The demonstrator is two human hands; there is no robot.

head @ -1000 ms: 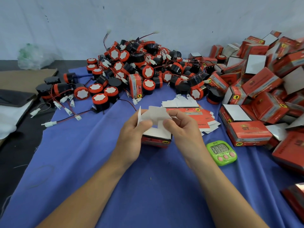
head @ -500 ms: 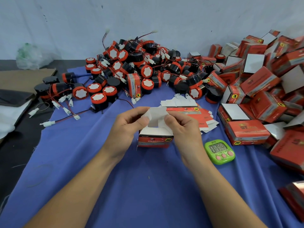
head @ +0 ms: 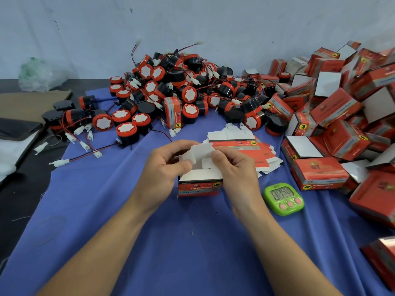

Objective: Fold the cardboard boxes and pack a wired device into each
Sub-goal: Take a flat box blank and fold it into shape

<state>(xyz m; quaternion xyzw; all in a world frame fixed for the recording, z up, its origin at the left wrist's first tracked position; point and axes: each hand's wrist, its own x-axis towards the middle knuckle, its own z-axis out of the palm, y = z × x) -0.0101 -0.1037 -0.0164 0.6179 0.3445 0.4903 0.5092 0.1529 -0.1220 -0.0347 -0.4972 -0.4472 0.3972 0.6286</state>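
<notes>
A small red cardboard box point(head: 199, 188) with white inner flaps is held over the blue cloth point(head: 192, 242) at the centre. My left hand point(head: 165, 165) grips its left side, thumb on a raised white flap. My right hand point(head: 234, 167) pinches the same flap from the right. Just behind the box lies a stack of flat unfolded boxes point(head: 241, 146). A large heap of red-and-black wired devices point(head: 181, 92) with white connectors fills the far middle of the cloth.
A heap of folded red boxes point(head: 342, 116) covers the right side. A green digital timer point(head: 283, 198) lies just right of my right hand. One box point(head: 173, 112) stands upright among the devices. Brown cardboard point(head: 32, 103) and a plastic bag point(head: 40, 75) lie far left.
The box has come down slightly and its white top flap has been bent further over between both thumbs. Both hands stay on the box.
</notes>
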